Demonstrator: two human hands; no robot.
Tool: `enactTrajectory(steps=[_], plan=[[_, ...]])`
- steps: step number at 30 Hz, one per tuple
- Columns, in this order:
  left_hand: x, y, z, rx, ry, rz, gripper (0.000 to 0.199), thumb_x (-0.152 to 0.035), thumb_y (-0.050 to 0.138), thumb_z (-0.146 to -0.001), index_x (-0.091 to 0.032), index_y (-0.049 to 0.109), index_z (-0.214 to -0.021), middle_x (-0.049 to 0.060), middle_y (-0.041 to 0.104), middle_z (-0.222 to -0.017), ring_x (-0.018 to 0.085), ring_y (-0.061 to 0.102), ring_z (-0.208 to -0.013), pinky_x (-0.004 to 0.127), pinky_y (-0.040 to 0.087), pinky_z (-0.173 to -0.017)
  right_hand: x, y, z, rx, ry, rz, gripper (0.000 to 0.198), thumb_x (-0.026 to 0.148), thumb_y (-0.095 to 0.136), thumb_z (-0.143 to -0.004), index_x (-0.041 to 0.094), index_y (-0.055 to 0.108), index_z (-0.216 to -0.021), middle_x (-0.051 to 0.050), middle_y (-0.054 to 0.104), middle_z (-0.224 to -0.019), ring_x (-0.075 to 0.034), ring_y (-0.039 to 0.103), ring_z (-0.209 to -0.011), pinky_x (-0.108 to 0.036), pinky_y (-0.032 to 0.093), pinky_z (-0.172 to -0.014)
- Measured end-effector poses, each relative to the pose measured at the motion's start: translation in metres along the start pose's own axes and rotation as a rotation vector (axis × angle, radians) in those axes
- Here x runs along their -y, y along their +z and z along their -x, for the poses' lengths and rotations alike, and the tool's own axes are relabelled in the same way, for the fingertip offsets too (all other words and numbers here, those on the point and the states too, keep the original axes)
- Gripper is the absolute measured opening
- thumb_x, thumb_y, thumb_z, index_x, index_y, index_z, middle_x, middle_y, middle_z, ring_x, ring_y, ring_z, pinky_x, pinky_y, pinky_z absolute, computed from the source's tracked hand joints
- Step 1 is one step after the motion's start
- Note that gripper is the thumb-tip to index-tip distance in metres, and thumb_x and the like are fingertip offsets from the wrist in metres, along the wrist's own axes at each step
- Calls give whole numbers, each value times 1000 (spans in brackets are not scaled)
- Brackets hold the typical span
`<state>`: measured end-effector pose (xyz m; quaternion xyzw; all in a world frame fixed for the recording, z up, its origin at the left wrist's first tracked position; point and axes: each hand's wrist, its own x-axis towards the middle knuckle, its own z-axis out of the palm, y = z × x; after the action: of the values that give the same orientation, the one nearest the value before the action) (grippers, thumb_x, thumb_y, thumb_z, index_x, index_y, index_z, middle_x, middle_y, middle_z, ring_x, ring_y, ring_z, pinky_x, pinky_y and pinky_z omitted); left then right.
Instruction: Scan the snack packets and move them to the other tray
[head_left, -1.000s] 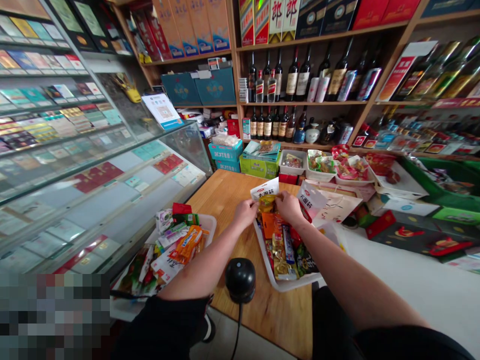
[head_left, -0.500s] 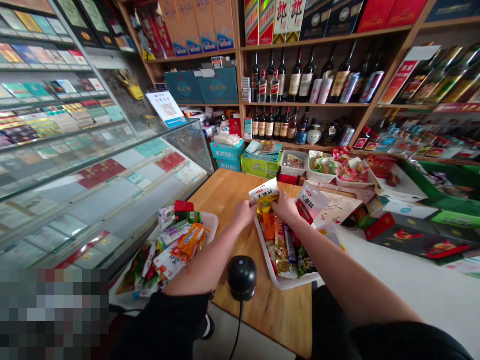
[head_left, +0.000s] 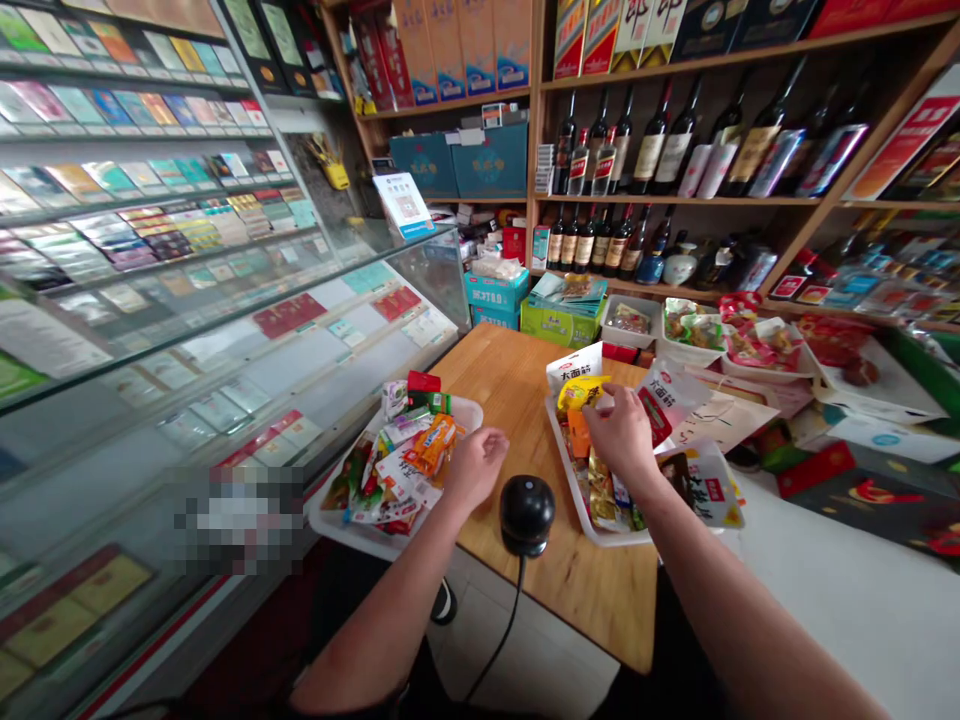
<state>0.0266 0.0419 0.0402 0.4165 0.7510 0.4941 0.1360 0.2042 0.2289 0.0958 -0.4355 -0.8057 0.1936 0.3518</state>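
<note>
My right hand (head_left: 624, 432) is over the right white basket (head_left: 566, 500), its fingers bent and closed at the edge of a yellow snack packet (head_left: 580, 392). Behind that packet stands a white snack packet with black lettering (head_left: 574, 364). An orange packet (head_left: 578, 433) and gold packets (head_left: 601, 490) lie below. My left hand (head_left: 478, 466) is beside the right rim of the left white basket (head_left: 352, 530), fingers loosely curved and nothing seen in them. That basket is heaped with mixed snacks, among them an orange packet (head_left: 433, 445).
A black scanner-like device (head_left: 527, 512) with a cable stands on the wooden table (head_left: 495, 360) between the baskets. A glass display counter (head_left: 300, 330) runs along the left. Bottle shelves (head_left: 645, 190) and snack trays (head_left: 694, 345) are at the back.
My left hand has left the white packet and moved toward the left basket. My right hand stays over the right basket, now at the yellow packet. The view has swung left.
</note>
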Motion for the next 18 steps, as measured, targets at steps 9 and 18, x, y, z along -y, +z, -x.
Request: enactTrajectory(steps=[9, 18], plan=[[69, -71, 46, -223, 85, -607, 39, -24, 62, -88, -19, 62, -126, 15, 63, -131, 33, 55, -126, 48, 39, -112, 92, 33, 137, 304, -149, -438, 26, 20, 59, -86, 22, 65, -111, -9, 69, -106, -19, 67, -84, -32, 54, -83], [87, -87, 22, -214, -95, -809, 50, -39, 68, -84, -13, 61, -127, 20, 67, -115, 39, 60, -113, 49, 43, -100, 114, 66, 206, 585, -165, -523, 21, 11, 60, -84, 19, 69, -101, -4, 70, -94, -16, 65, -78, -29, 52, -78]])
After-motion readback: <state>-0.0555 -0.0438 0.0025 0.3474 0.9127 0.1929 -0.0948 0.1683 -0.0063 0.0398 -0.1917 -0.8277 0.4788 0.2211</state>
